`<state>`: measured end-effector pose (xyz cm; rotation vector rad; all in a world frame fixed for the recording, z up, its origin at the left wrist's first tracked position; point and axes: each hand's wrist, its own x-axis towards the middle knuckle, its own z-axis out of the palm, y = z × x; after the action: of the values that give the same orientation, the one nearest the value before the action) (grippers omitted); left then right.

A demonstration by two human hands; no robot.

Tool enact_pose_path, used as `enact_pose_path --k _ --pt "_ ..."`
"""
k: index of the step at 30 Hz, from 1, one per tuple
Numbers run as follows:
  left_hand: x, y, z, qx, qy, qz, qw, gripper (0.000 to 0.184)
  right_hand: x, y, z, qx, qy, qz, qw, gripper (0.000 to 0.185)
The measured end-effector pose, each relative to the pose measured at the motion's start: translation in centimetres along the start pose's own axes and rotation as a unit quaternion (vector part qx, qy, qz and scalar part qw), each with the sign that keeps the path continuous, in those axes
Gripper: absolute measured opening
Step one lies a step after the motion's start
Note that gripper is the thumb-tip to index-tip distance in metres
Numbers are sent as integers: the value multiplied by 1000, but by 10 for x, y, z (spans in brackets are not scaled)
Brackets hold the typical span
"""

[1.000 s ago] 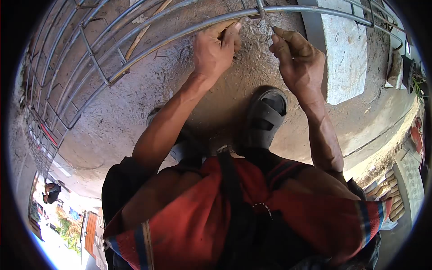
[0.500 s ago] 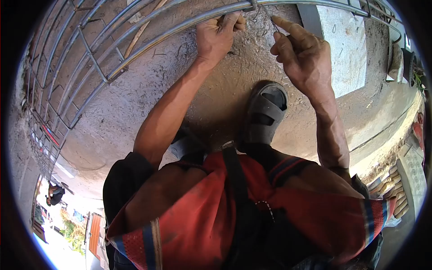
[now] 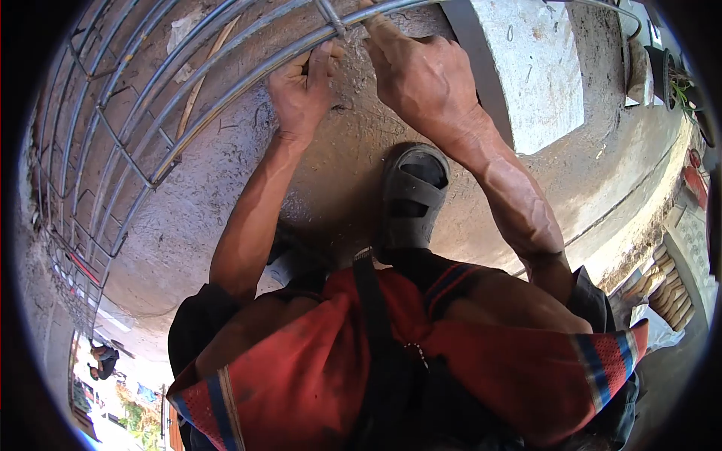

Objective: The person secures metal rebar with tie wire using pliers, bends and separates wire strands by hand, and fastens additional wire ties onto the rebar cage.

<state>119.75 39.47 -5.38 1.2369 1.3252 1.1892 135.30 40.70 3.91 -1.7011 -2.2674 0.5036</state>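
A cage of long metal bars (image 3: 263, 70) joined by bent cross pieces curves across the top and left. My left hand (image 3: 302, 94) is closed at the front bar, its fingertips just below it; what they pinch is hidden. Close by on the right, my right hand (image 3: 425, 83) reaches up over the same bar near a cross piece (image 3: 331, 16), with its fingers bent and partly out of sight. Whatever it holds cannot be made out.
A pale flat-topped block (image 3: 526, 75) stands right of my right hand. My sandalled foot (image 3: 415, 195) is on the wet floor, scattered with small wire bits. A person (image 3: 104, 362) is far off at the lower left. Stacked sacks (image 3: 669, 293) lie at the right.
My right hand has moved left and up to the bar, closer to my left hand. A thin wire seen at its fingers earlier is now out of sight. The whole view has shifted.
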Motion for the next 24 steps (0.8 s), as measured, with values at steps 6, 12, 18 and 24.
enact_pose_path --k 6,12,18,24 --pt "4 -12 12 -45 51 -46 997 22 -29 -3 22 69 38 -11 997 42" --pt "-8 10 2 4 -13 -173 985 23 -41 3 58 67 56 3 996 49" --pt "-5 29 -14 -187 -119 -241 945 32 -38 18 82 130 133 -35 982 47" --pt "-2 30 1 -173 -148 -160 960 31 -40 -2 87 164 118 -4 979 36"
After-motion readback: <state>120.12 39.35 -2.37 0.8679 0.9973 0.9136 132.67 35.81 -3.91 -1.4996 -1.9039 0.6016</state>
